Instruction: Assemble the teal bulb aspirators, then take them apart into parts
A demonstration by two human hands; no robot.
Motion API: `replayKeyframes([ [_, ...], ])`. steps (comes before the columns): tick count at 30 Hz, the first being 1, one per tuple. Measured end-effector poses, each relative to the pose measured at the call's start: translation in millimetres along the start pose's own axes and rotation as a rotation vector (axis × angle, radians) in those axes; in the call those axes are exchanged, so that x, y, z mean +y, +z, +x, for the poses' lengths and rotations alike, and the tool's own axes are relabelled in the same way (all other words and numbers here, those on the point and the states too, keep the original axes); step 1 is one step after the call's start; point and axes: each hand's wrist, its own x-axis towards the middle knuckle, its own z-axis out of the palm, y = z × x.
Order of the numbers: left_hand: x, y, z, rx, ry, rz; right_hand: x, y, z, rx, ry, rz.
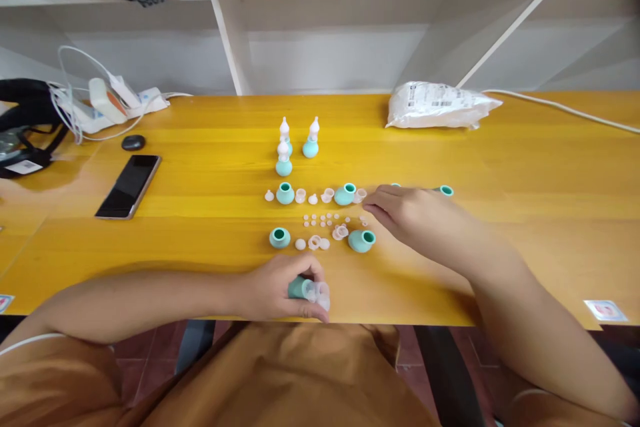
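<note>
My left hand (285, 285), near the table's front edge, is closed around a teal squeeze bulb (299, 288) tilted to the right, with clear plastic parts (320, 295) at its mouth. My right hand (400, 208) is at the right end of the rows of parts, fingertips pinched together; what they hold, if anything, is hidden. By those fingertips lie a clear cup-shaped part (360, 195) and small pale discs (364, 220). Open teal bulbs (345, 194) lie nearby, one (362, 241) on its side. The right hand and forearm partly cover two more bulbs.
Three assembled bulbs with clear pointed tips (311, 145) stand farther back. Clear rings and caps (315, 241) lie between the bulbs. A phone (129, 187), black earbud case (133, 142) and power strip (100, 117) are at left. A white plastic package (440, 105) lies at the back right.
</note>
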Motion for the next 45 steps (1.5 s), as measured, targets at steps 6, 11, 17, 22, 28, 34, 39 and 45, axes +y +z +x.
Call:
replayKeyframes([
  [6, 2, -0.4, 1, -0.002, -0.011, -0.030, -30, -14, 0, 0.105, -0.433, 0.613],
  [11, 0, -2.3, 2, 0.010, -0.012, -0.020, -57, 4, -2, 0.047, -0.591, 0.505],
  [17, -5, -2.7, 5, -0.033, 0.037, 0.060, -60, 16, -1, -0.007, -0.638, 0.601],
  [22, -1, -1.2, 4, -0.058, 0.030, 0.127, -81, 5, -9, 0.068, -0.662, 0.205],
  [28, 6, -0.2, 1, -0.145, 0.042, 0.255, -107, 14, -30, 0.203, -0.653, 0.026],
  [34, -2, -2.5, 4, -0.239, 0.103, 0.175, -110, 44, -52, 0.217, -0.459, 0.351],
  [39, -7, -4.2, 6, -0.247, 0.180, 0.178, -119, 59, -60, 0.238, -0.352, 0.488],
  [45, -8, -3.9, 5, -0.234, 0.171, 0.231, -120, 71, -55, 0.329, -0.320, 0.662],
])
